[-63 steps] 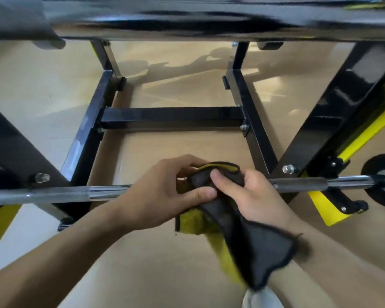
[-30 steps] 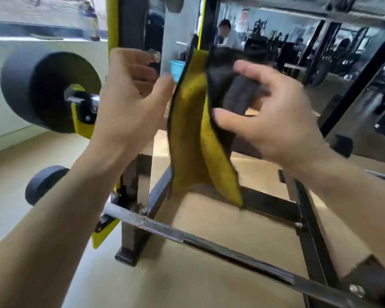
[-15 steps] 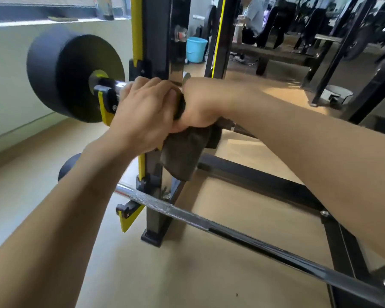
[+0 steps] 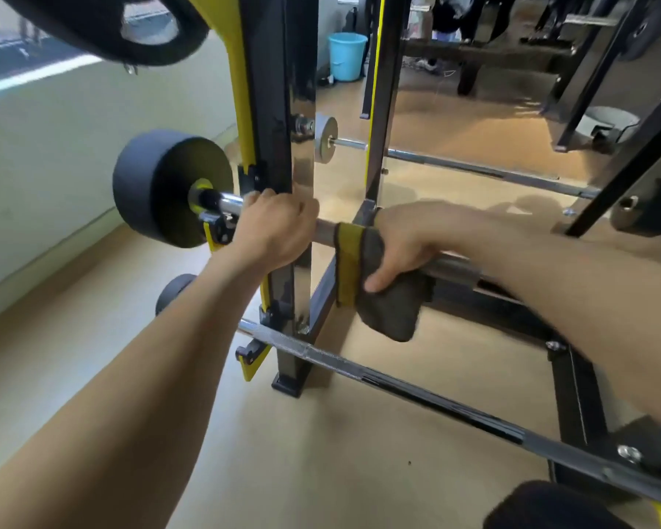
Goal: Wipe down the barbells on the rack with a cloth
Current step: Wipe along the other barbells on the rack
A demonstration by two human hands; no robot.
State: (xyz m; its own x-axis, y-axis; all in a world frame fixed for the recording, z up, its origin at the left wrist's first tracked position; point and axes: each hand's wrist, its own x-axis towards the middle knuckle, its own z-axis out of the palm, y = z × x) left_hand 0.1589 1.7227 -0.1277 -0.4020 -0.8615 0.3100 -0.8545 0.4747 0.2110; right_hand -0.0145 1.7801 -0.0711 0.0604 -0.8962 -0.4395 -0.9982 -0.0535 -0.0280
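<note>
Lower barbell is lying nearest across the rack. Above it, the right hand is clamping the cloth over the upper barbell, fingers curling underneath. Left hand is gripping bare bar beside the black weight.

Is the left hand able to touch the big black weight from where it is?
Probably yes. The left hand grips the bar right beside the black weight, with only bare bar between them.
</note>
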